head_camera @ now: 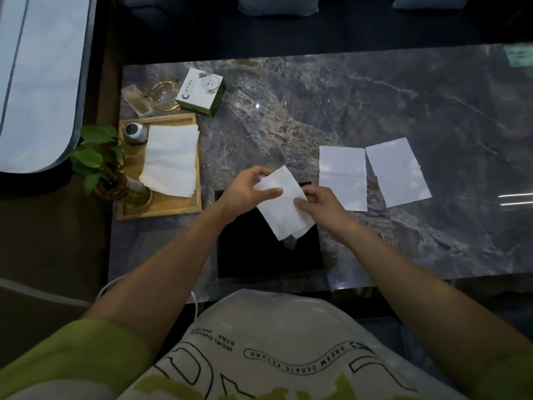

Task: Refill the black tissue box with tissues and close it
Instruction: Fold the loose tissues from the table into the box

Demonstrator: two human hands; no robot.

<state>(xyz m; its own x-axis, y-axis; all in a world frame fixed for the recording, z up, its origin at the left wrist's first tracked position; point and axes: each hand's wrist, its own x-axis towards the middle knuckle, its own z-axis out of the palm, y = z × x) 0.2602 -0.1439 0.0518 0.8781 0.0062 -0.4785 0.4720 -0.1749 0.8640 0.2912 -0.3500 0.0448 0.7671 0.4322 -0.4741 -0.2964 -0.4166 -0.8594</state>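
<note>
The marble table (403,111) carries the black tissue box (259,255) at 6 o'clock, by its near edge. A wooden tray (161,210) at 9 o'clock from the box holds a stack of tissues (170,160); two loose sheets (343,177) lie at 2 o'clock. Above the box, the left hand (245,192) pinches a folded tissue (284,203) at its upper end, thumb against curled fingers, and the right hand (323,206) pinches its right edge.

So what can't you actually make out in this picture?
Head view:
black tissue box: too dark to tell if open; far end hidden by the left hand, right hand and held tissue.
green-and-white carton: print too small to read.
green patch, top right: blurred, cut by the edge.
</note>
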